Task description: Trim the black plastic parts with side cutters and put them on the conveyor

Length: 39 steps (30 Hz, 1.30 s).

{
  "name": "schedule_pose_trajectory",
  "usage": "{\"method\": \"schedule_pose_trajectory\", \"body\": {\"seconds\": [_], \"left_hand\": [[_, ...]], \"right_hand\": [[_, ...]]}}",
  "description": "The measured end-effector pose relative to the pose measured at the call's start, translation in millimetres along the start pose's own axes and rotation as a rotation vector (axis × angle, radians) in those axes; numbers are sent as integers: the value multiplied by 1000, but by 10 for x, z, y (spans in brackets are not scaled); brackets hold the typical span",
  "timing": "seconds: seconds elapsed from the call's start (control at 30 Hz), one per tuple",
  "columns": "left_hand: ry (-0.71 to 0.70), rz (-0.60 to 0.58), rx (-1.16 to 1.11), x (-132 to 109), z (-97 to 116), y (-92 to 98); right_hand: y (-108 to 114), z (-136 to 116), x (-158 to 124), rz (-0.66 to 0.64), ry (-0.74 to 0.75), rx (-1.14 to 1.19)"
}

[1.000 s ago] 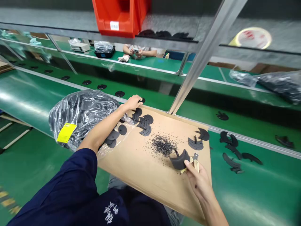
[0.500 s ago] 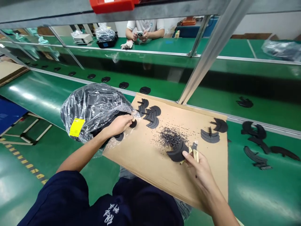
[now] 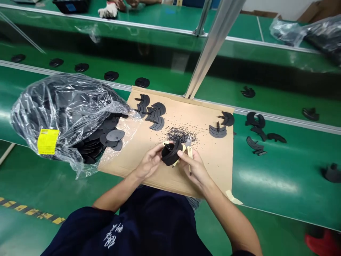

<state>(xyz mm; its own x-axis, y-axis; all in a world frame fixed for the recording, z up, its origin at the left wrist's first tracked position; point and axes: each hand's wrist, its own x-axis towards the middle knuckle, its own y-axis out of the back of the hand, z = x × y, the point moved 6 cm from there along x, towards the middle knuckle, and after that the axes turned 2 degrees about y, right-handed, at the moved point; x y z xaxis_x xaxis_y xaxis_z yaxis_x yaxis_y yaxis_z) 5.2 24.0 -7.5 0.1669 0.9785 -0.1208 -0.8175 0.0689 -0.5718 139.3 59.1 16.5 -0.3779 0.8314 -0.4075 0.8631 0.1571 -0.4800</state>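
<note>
Hands meet over the cardboard sheet (image 3: pixel 149 167) on the green counter (image 3: pixel 266 185). Left hand (image 3: pixel 149 164) pinches a black rubber piece (image 3: pixel 170 153) from its left side, fingers curled on it. Right hand (image 3: pixel 195 167) grips the same piece from the right and also holds yellow-handled cutters (image 3: pixel 188 147) against the palm. Just behind the piece lies a pile of black crumbs (image 3: pixel 181 134). Clear plastic bag (image 3: pixel 66 113) full of black discs rests at the left, partly on the cardboard. Trimmed black pieces (image 3: pixel 153 112) lie near the far edge.
</note>
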Motion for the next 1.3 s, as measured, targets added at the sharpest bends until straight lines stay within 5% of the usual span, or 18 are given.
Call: {"method": "schedule_pose_trajectory", "body": {"seconds": [0.17, 0.37, 0.5, 0.67, 0.9, 1.3], "left_hand": [[-207, 6, 363, -35, 59, 33], [-301, 366, 468, -51, 315, 258], [-300, 244, 548, -40, 544, 166], [-252, 90, 791, 15, 517, -7], [-566, 159, 1067, -11, 625, -116], [-571, 267, 1062, 26, 523, -112]], "right_hand": [[-16, 3, -12, -31, -31, 17], [115, -126, -19, 74, 124, -219], [244, -269, -46, 169, 287, -515], [184, -313, -86, 127, 336, -645], [159, -315, -86, 117, 335, -647], [135, -232, -130, 86, 363, -634]]}}
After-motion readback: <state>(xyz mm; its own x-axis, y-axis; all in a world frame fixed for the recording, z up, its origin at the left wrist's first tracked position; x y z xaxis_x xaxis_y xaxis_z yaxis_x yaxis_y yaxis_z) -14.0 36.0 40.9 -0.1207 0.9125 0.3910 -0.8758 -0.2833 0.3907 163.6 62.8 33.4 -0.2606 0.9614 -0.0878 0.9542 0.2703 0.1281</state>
